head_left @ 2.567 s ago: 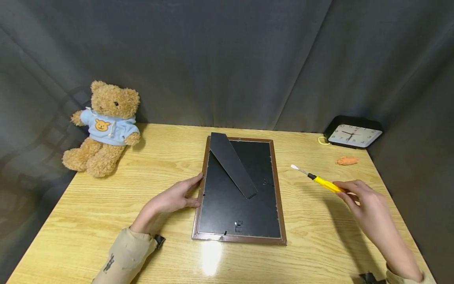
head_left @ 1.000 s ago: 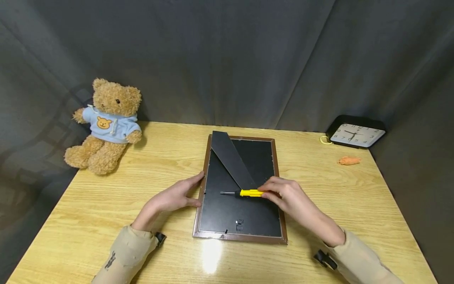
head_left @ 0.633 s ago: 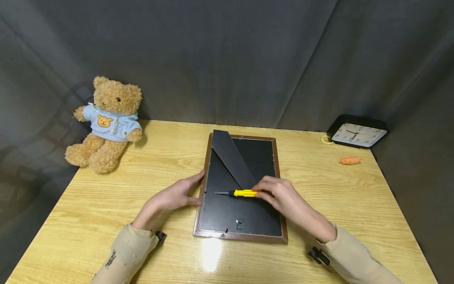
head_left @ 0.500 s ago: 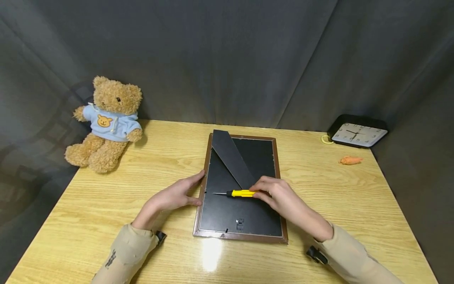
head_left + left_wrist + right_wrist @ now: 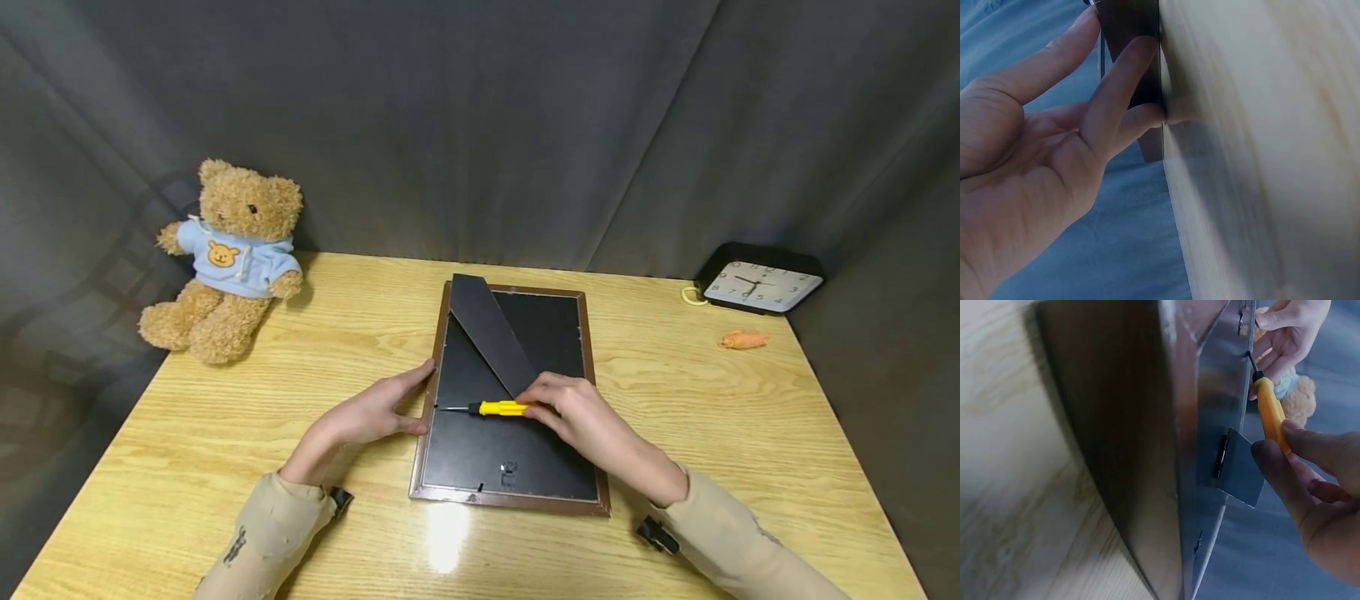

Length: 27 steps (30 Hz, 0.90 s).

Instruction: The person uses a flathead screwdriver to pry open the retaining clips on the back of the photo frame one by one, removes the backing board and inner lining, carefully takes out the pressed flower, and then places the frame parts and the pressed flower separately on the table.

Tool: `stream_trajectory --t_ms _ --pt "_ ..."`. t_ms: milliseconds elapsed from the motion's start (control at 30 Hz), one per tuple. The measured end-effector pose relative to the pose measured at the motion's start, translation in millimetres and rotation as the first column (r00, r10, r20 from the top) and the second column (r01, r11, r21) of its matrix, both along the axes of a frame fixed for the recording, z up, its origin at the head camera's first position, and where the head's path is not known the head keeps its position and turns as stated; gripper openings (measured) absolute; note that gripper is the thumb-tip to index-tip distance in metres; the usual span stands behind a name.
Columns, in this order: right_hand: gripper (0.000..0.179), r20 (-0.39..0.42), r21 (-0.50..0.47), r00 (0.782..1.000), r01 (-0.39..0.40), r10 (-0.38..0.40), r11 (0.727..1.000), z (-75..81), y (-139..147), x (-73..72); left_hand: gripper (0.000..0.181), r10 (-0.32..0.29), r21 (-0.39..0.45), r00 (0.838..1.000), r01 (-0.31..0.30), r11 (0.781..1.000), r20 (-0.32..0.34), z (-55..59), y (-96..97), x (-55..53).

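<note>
A picture frame [image 5: 510, 504] with a brown rim lies face down, its black backing and slanted black stand leg [image 5: 491, 333] facing up. My right hand [image 5: 573, 412] pinches the yellow handle of a flathead screwdriver [image 5: 501, 408] between thumb and fingers. The screwdriver lies low across the backing, its metal tip right at a small dark metal tab on the left rim; the right wrist view also shows this tip beside the tab. My left hand [image 5: 375, 414] rests against the frame's left edge, thumb and fingers spread; in the left wrist view its fingers [image 5: 1122, 87] touch the brown side.
A teddy bear [image 5: 240, 258] in a blue hoodie sits at the back left of the wooden table [image 5: 352, 317]. At the back right are a black alarm clock [image 5: 761, 279] and a small orange object [image 5: 743, 340]. Dark curtains [image 5: 487, 125] stand behind.
My right hand has brought the screwdriver from the right of the frame over its backing, then slid it left until the tip meets the left rim. My left hand has stayed at the edge.
</note>
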State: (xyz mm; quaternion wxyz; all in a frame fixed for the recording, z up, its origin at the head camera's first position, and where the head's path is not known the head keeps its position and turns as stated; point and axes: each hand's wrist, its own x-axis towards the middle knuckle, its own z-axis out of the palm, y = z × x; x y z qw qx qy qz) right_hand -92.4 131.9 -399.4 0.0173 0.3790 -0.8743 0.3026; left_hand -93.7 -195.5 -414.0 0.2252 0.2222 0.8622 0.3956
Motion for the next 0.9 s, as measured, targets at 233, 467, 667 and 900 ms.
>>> stream_trajectory --t_ms 233,467,667,900 --pt "0.015 -0.021 0.007 0.999 0.036 -0.036 0.999 -3.8 -2 -0.7 0.093 0.004 -0.012 1.0 -0.004 1.0 0.003 1.3 0.2 0.3" --pt "0.014 -0.062 0.005 0.994 0.094 -0.093 0.996 -3.7 -9 1.3 0.093 0.003 -0.01 1.0 -0.003 1.0 -0.004 1.9 1.4 0.6" --pt "0.013 -0.056 -0.018 0.99 0.126 -0.126 0.992 1.1 -14 1.3 0.093 0.004 -0.006 1.0 -0.004 1.0 -0.013 1.7 2.9 0.3" --pt "0.02 -0.003 -0.041 0.993 0.122 -0.122 0.992 -2.8 -12 0.1 0.094 0.004 -0.009 1.0 -0.004 1.0 -0.01 1.6 3.1 0.6"
